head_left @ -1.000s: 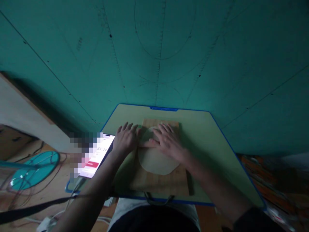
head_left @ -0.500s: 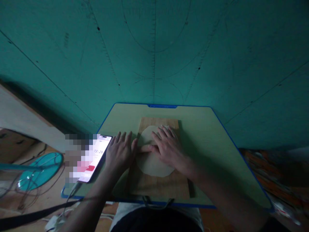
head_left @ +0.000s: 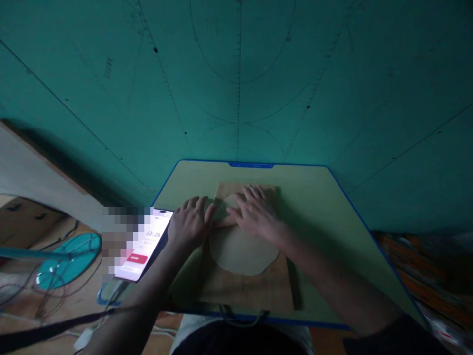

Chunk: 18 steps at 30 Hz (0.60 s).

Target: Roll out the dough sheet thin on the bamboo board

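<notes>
With left hand [head_left: 191, 220] and right hand [head_left: 256, 215] unclenched, fingers extended over the slim wooden rolling pin [head_left: 225, 222], press evenly; the thin round cream dough sheet [head_left: 244, 251] lies beneath, on the rectangular brown wooden board [head_left: 246, 290].

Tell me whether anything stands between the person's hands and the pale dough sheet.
Yes: a rod lies on the dough sheet, visible between the left hand and the right hand; how far it runs beneath them is hidden.

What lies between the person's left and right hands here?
In the head view, a slim rod spans the gap between left hand and right hand, lying across the flat dough.
</notes>
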Each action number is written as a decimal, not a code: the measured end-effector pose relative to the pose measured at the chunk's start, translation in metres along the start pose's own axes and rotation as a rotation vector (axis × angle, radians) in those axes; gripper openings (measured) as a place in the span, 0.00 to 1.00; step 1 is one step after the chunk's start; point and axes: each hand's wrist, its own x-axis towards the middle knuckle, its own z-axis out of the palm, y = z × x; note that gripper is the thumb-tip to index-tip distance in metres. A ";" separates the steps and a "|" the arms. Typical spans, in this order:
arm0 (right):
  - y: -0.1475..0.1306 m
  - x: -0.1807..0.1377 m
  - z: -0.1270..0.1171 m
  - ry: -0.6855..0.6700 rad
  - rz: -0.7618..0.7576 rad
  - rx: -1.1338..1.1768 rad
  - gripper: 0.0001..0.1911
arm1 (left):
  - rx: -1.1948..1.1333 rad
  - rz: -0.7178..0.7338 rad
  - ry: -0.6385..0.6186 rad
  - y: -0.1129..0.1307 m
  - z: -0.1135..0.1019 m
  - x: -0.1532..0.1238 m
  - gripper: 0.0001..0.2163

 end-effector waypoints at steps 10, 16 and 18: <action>0.009 0.053 0.003 0.003 -0.046 0.009 0.22 | 0.076 0.020 -0.060 -0.011 0.003 0.028 0.19; 0.009 0.090 0.004 0.073 0.035 0.011 0.19 | 0.117 -0.007 -0.049 -0.016 -0.002 0.050 0.18; 0.009 0.082 0.006 0.063 0.031 0.017 0.19 | 0.112 0.001 -0.052 -0.010 -0.004 0.039 0.17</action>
